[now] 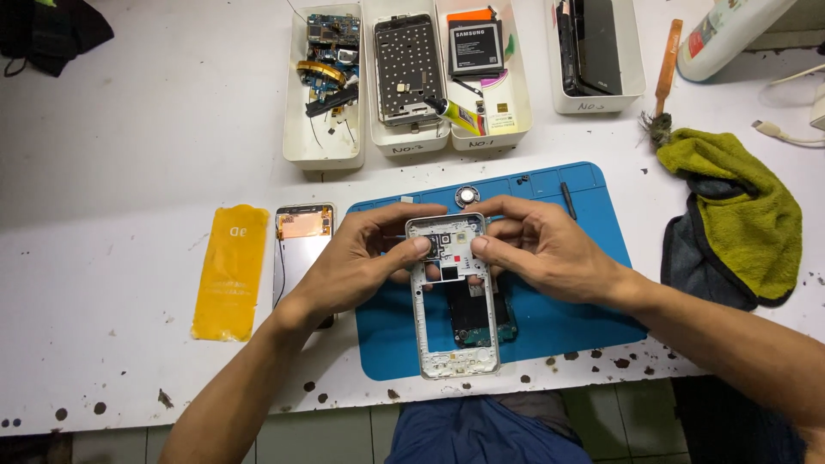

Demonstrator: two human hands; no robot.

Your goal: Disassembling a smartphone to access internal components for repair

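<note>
Landmark: blue mat (584, 318) on tabletop (129, 155).
Left of mat: yellow film (230, 271), then screen panel (301, 253).
Over mat: left hand (357, 262) and right hand (537, 249) both grip white phone frame (453, 301) at its far end, thumbs meeting on top. Frame's long axis runs straight toward the person; both hands equally near.

light: bright, even, from above | shadows: soft, short | focus: sharp | glare: faint | edges: mild bowing
</note>
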